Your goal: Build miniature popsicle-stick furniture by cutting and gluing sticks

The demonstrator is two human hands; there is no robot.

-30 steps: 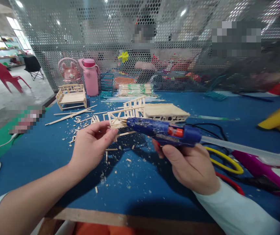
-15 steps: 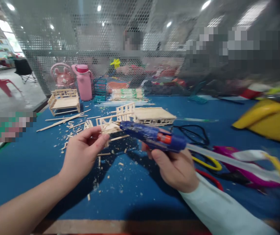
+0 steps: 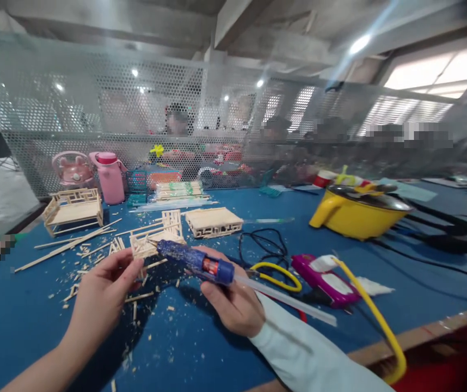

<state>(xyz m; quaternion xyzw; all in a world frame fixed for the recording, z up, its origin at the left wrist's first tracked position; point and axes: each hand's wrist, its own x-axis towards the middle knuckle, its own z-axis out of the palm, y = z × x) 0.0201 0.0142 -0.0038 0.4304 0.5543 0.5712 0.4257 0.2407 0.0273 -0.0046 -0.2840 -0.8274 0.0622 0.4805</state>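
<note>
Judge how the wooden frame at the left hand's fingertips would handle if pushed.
The wooden frame is probably light, given its thin, stick-built look. Its slender, open latticework seems apt to crack under force. Its angular shape makes rolling unlikely.

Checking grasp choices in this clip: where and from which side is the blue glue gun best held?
Likely under the rear half of the blue glue gun, from the right and below, where the right hand holds it: the nozzle points left toward the wooden frame, and a glue stick trails from the rear. Any handle is hidden.
</note>
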